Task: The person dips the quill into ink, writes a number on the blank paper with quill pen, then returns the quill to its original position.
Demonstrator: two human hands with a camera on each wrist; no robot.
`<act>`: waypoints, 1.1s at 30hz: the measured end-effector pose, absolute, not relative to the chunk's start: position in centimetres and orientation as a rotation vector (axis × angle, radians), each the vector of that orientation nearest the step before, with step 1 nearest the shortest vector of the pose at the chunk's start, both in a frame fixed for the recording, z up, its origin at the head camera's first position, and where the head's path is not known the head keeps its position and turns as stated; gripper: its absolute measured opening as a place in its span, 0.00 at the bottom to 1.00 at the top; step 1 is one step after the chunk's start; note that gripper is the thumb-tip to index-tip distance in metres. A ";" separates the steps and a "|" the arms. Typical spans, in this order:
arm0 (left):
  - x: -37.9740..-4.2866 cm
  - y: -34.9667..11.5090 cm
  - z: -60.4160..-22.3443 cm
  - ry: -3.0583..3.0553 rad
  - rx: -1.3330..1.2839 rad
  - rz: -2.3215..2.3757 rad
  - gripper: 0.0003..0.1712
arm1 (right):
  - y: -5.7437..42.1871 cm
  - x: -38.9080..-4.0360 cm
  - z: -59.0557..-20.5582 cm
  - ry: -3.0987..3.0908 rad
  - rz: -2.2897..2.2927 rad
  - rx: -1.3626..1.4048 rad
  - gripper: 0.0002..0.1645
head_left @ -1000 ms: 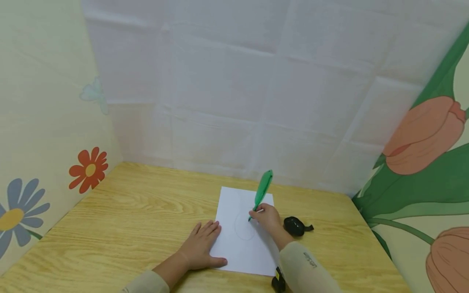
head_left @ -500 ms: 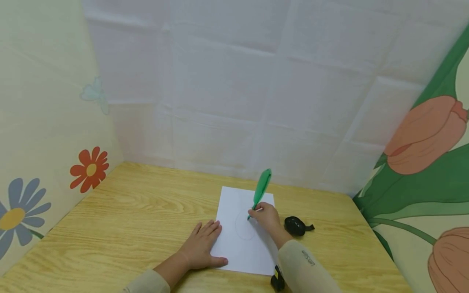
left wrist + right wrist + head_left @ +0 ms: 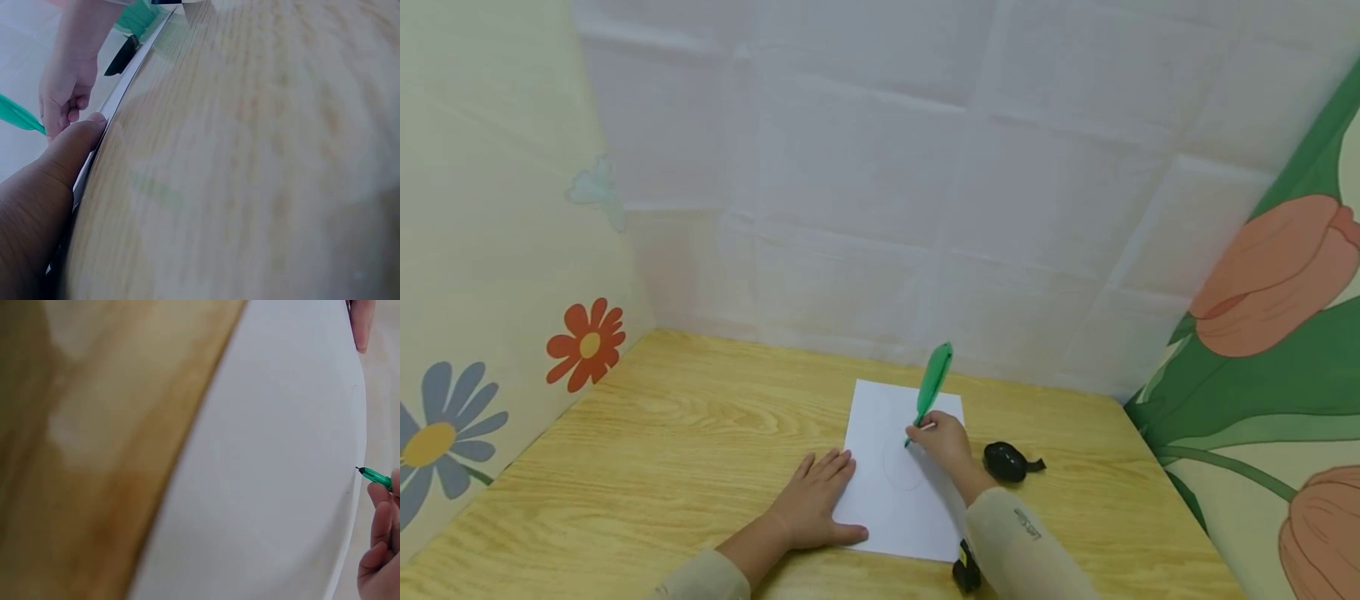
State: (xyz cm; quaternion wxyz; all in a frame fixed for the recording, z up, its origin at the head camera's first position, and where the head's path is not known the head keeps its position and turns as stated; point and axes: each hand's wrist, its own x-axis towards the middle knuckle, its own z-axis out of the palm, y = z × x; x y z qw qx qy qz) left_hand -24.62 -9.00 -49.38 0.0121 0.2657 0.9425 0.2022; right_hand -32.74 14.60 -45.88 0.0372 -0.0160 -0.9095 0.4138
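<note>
A green leaf-shaped pen point(image 3: 933, 379) is pinched between the thumb and fingers of my right hand point(image 3: 947, 443). Its tip meets a white sheet of paper point(image 3: 898, 529), at the upper part of a thin, faint oval line. In the right wrist view, the dark pen nib point(image 3: 360, 469) shows at the paper's surface, with curled fingers point(image 3: 381, 528) behind it. My left hand point(image 3: 812, 507) lies flat with fingers spread, over the paper's left edge and the table. The left wrist view shows its thumb point(image 3: 65, 153) at the paper's edge.
A glossy black rounded object point(image 3: 1004, 462) with a short strap lies right of the paper. Another black item point(image 3: 966, 571) with a yellow mark is near my right sleeve. The wood-grain table point(image 3: 700, 417) meets a white cloth backdrop point(image 3: 850, 183) and flower-printed sides.
My right hand and the pen tip have shifted slightly left along the top of the oval. My left hand stays in place on the paper. The head view has drifted a little.
</note>
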 end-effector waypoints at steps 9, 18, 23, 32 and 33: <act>-24.6 -8.9 -49.2 2.939 0.841 0.622 0.62 | 14.4 -33.0 -45.8 -2.798 1.272 -0.040 0.13; -24.6 -9.0 -49.3 2.937 0.828 0.610 0.63 | 13.8 -33.0 -45.7 -2.806 1.258 -0.031 0.13; -24.7 -9.0 -49.5 2.935 0.831 0.613 0.63 | 13.6 -33.1 -45.8 -2.814 1.239 -0.019 0.13; -24.8 -9.0 -49.7 2.956 0.844 0.605 0.62 | 13.6 -33.2 -45.9 -2.810 1.248 -0.026 0.13; -24.8 -9.0 -49.7 2.956 0.842 0.603 0.62 | 13.6 -33.2 -45.9 -2.809 1.248 -0.020 0.13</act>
